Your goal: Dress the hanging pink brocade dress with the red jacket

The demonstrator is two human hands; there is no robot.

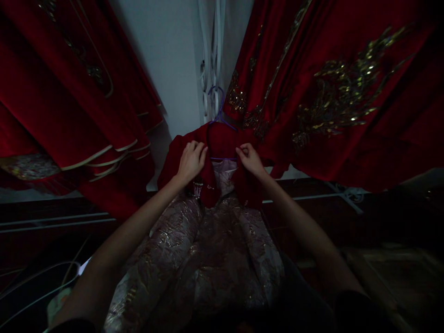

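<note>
A small red velvet jacket hangs on a purple hanger over a pale brocade skirt that spreads toward me. My left hand is closed on the jacket's left front edge near a beaded tassel. On the other side, my right hand pinches the jacket's right front edge by the collar. Both arms reach forward from the bottom of the view.
Long red garments with cream trim hang at the left. Red robes with gold embroidery hang at the right. A white wall and white straps are behind. White rails cross the dark floor.
</note>
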